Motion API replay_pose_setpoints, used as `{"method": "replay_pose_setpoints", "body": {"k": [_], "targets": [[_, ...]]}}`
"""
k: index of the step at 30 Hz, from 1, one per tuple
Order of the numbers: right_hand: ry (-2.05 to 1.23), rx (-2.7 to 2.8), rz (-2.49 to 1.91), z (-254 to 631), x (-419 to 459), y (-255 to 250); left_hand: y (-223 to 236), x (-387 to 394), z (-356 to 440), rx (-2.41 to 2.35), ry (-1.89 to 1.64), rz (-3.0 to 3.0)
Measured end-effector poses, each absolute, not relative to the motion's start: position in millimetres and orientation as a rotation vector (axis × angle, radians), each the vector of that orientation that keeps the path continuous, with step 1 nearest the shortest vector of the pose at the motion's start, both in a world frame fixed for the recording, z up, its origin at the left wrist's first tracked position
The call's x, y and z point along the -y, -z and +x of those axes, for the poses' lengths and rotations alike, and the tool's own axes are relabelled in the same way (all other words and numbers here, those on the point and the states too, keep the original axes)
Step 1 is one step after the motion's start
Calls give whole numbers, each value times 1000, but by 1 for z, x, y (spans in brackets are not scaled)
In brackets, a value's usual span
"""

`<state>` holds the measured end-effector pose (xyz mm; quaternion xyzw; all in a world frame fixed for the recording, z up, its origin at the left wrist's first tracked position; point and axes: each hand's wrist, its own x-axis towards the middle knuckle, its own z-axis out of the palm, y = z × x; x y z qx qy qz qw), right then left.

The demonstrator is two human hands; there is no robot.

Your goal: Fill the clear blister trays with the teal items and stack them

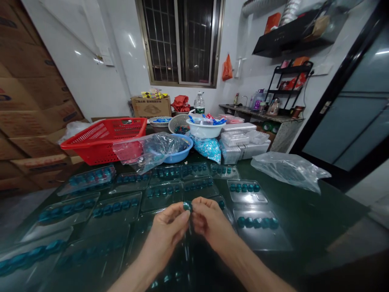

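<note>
Your left hand point(165, 232) and right hand point(211, 223) meet with fingers curled, pinching a small teal piece point(186, 206) between their fingertips above the desk point(304, 215). Clear blister trays point(114, 209) holding rows of teal pieces spread out in front of the red plastic basket point(103, 140). Just right of that basket sits a blue bowl point(179, 156), partly under a clear plastic bag point(148, 152); a white bowl point(204, 129) stands farther right, beyond it.
</note>
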<state>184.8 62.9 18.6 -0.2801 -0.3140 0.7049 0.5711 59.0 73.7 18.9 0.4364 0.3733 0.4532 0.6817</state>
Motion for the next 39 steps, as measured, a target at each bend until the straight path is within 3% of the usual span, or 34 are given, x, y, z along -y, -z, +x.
{"method": "replay_pose_setpoints", "body": {"k": [6,10,20,28,33,39], "targets": [[-1865,605,-588,195,-64,-11,-21,-72,66,-789,-1011,982],[-1822,633,-598,202,-60,-10,-24,-72,72,-774,-952,872],[-768,1480,-1114,229,-49,-12,-18,-84,97,-811,-837,912],[-442,1668,-1233,272,-67,-2,-5,-101,125,-866,-678,755],[-212,1555,-1580,359,-145,16,-2,-120,122,-1000,-734,572],[-167,1586,-1821,437,-235,51,2,-135,92,-1156,-820,489]]}}
